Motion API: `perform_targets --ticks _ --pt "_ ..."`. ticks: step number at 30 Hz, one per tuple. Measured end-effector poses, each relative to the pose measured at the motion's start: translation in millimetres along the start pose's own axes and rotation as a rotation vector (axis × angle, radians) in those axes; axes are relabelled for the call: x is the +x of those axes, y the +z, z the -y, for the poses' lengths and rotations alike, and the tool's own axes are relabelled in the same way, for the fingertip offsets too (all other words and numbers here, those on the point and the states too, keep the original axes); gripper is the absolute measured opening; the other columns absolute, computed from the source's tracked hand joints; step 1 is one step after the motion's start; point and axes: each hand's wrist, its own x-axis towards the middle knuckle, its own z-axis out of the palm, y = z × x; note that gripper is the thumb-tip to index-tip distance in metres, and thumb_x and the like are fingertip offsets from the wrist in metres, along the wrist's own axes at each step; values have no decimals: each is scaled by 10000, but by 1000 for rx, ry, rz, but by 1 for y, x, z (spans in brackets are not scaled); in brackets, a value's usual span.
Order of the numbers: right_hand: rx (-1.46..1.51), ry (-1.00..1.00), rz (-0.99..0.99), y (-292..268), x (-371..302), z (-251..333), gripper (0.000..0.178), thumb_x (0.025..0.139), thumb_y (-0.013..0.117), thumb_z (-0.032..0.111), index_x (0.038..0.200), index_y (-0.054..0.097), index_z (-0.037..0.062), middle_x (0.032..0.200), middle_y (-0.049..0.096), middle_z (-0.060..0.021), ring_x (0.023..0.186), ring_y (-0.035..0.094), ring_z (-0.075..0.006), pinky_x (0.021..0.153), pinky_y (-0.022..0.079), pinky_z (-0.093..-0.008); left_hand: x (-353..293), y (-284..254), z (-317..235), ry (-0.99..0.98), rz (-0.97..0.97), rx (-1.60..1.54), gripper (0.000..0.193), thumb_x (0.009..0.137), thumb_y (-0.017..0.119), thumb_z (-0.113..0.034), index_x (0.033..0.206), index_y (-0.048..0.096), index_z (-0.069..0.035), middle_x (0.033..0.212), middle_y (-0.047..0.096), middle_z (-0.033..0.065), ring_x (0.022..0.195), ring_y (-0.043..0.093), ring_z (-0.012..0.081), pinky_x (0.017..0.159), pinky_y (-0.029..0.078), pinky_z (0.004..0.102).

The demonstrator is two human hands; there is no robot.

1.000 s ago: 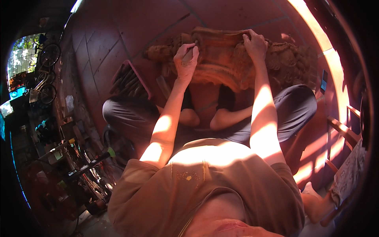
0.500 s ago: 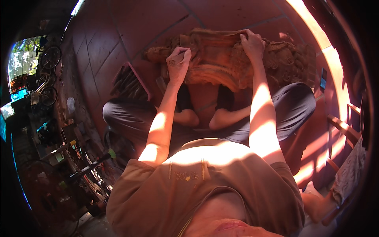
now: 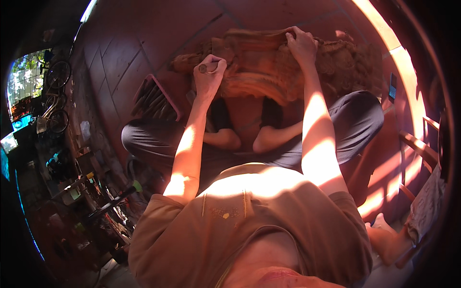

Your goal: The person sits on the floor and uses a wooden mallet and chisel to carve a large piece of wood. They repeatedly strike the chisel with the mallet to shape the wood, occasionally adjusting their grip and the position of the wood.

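Note:
A long carved wooden piece (image 3: 259, 60), reddish-brown with ornate relief, lies across the floor in front of my folded legs. My left hand (image 3: 209, 77) is closed round a wooden-handled tool (image 3: 207, 67) near the carving's left part. Only the handle's rounded end shows; its working tip is hidden by the hand. On the far edge, right of the middle, my right hand (image 3: 302, 45) grips the carving, fingers curled over the rim. The carving's right part (image 3: 343, 65) is in shade, with dense relief.
A pink-edged tray (image 3: 165, 98) of dark, slender tools sits left of the carving. At the right a phone-like object (image 3: 393, 89) lies on the tiled floor (image 3: 168, 29). Another person's foot (image 3: 382, 225) shows beside a wooden chair (image 3: 418, 146). Clutter and bicycles (image 3: 58, 74) stand far left.
My left hand has shifted slightly left and turned, so the handle's end shows more. My right hand keeps its hold on the far edge. The whole view has moved a little.

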Motion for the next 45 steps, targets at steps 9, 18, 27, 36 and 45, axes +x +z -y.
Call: perform_targets --ticks 9,18,27,36,45 --pt "4 1 18 3 2 1 248 929 566 361 1086 697 221 946 715 -43 1054 613 -279 940 413 -465 12 39 9 17 -38 -299 200 891 682 -184 924 692 13 783 648 -9 757 576 58 696 455 235" --pt "-14 9 19 3 1 2 246 927 569 363 1090 695 229 955 718 -35 1055 611 -272 952 406 -463 12 42 20 265 -137 105 162 837 677 -156 866 698 3 787 671 61 762 603 113 688 466 277" --pt "4 11 7 2 1 0 238 929 571 344 1088 692 216 946 715 -31 1064 601 -269 953 398 -461 -11 31 9 -94 -46 -165 164 865 640 -146 829 677 10 750 652 22 733 602 89 674 464 248" --pt "-4 4 13 0 -3 3 245 928 572 345 1098 690 215 952 714 -39 1066 601 -262 973 393 -458 2 44 14 92 -149 -76 128 850 638 -113 816 660 8 678 617 32 664 570 98 628 457 276" --pt "34 34 21 -2 -3 5 208 918 580 294 1047 712 197 957 723 -42 1075 593 -261 1000 377 -447 -13 26 1 -60 3 -37 134 827 646 -123 762 656 -6 655 620 2 649 555 70 617 447 259"
